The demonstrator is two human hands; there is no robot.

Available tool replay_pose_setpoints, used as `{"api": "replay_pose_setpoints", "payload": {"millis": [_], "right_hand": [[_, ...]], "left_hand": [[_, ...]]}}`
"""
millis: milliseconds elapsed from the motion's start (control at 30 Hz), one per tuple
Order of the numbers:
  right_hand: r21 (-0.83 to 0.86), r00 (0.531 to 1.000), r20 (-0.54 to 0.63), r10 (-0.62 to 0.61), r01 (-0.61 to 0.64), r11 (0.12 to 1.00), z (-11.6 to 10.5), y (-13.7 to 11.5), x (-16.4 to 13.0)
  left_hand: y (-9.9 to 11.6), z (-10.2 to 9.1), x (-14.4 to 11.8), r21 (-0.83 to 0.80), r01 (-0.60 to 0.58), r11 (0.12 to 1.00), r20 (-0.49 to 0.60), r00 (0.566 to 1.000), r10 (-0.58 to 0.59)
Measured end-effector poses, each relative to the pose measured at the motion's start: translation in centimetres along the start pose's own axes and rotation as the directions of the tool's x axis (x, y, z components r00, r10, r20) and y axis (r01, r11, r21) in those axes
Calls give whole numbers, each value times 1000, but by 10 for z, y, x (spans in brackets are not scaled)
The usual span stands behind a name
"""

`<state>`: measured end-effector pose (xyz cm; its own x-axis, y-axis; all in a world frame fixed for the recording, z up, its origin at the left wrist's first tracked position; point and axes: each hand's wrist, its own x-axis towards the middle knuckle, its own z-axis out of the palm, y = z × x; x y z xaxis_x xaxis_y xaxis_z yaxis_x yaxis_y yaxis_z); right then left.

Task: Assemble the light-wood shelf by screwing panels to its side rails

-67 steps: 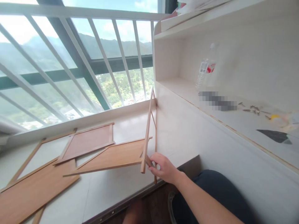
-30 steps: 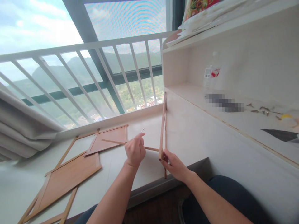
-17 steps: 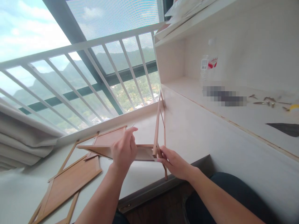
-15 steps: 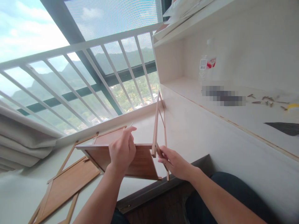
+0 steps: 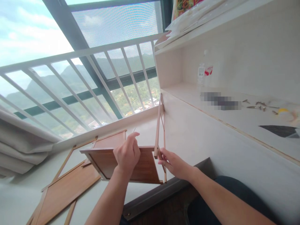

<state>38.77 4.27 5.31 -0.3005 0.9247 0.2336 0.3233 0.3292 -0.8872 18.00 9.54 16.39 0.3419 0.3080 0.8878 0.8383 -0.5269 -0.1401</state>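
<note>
Our left hand has its fingers wrapped over the top edge of a brown wood panel, holding it tilted up off the white surface. A thin metal pin sticks up from between the thumb and forefinger. Our right hand pinches the lower end of an upright slat frame, fingers closed on it right where it meets the panel's right edge. The frame's top leans against the white shelf unit. Two more panels lie flat on the surface: one just behind the held panel, a larger one to the left. On the shelf: a plastic bottle and some loose screws farther right.
</note>
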Motion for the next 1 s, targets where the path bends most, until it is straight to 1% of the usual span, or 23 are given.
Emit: {"api": "replay_pose_setpoints", "payload": {"millis": [133, 267, 333, 400, 467, 533, 633, 700, 767, 833, 900, 967, 1000], "right_hand": [[-59, 999, 46, 17, -15, 998, -2, -1, 3], [-143, 997, 83, 9, 3, 990, 4, 4, 3], [-192, 997, 82, 10, 6, 981, 8, 9, 3], [-229, 997, 70, 14, 3, 973, 11, 13, 1], [-242, 998, 63, 20, -4, 970, 14, 17, 0], [-243, 998, 63, 23, -7, 970, 16, 18, 0], [-241, 998, 60, 24, -9, 971, 18, 18, -1], [-241, 998, 59, 29, -14, 970, 18, 18, -1], [-246, 998, 60, 28, -12, 969, 15, 19, -2], [-245, 998, 57, 10, 4, 969, 8, 19, -4], [-232, 1000, 19, -22, 26, 972, -4, 17, -6], [-235, 992, -96, -82, 58, 970, -17, 11, -8], [-252, 976, -175, -127, 80, 964, -23, 5, -8]], "left_hand": [[-10, 2, -1, -10, -14, 1000, -12, 1000, 14], [-14, 5, -17, -78, -11, 997, -7, 1000, 11], [-14, 6, -26, -116, -4, 993, 34, 999, 8], [-14, 7, -34, -145, -7, 989, 99, 995, 22], [-14, 6, -39, -173, -17, 985, 168, 985, 46], [-14, 4, -42, -200, -13, 980, 209, 976, 56], [-11, -1, -45, -254, 20, 967, 225, 974, 39], [-8, -5, -47, -313, 28, 949, 234, 971, 48], [-5, -7, -49, -361, 25, 932, 248, 966, 71], [-5, -7, -50, -372, 25, 928, 261, 962, 79], [-6, -5, -50, -369, 35, 929, 267, 961, 70], [-7, -3, -51, -375, 44, 926, 267, 962, 63], [-7, -2, -51, -380, 48, 924, 269, 961, 61]]}}
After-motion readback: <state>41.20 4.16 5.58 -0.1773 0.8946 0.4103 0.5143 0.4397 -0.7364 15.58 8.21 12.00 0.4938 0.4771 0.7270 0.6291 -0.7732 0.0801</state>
